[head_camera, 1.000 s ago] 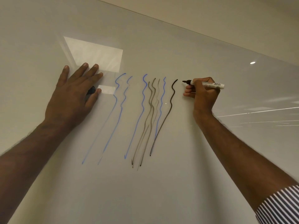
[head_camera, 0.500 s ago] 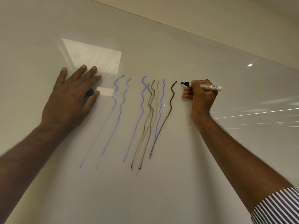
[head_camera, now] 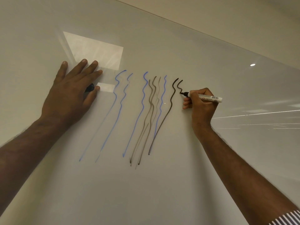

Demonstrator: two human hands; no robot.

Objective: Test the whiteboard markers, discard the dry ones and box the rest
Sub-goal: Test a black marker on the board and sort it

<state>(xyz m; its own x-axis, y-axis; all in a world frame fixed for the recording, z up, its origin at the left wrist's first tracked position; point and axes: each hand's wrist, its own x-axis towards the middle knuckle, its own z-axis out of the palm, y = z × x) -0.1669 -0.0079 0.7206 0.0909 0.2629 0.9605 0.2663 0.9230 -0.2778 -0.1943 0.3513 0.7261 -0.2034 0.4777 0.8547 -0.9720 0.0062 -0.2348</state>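
Note:
My right hand (head_camera: 200, 105) grips a white-barrelled black marker (head_camera: 209, 97) with its tip touching the whiteboard (head_camera: 146, 192) at the lower end of a short dark wavy line (head_camera: 179, 86). To the left of that line run several long wavy test strokes in blue, faded grey-brown and dark brown (head_camera: 146, 114). My left hand (head_camera: 71, 95) lies flat against the board with straight, spread fingers. A small black cap (head_camera: 89, 88) shows under it, between thumb and forefinger.
The whiteboard's top edge (head_camera: 194, 28) runs diagonally below a beige wall. Bright reflections of ceiling lights (head_camera: 95, 51) lie on the glossy surface above my left hand. A striped sleeve (head_camera: 287, 218) shows at the bottom right.
My right hand moved down and right with the marker and drew a new short dark wavy line beside the previous dark stroke. My left hand stayed flat on the board.

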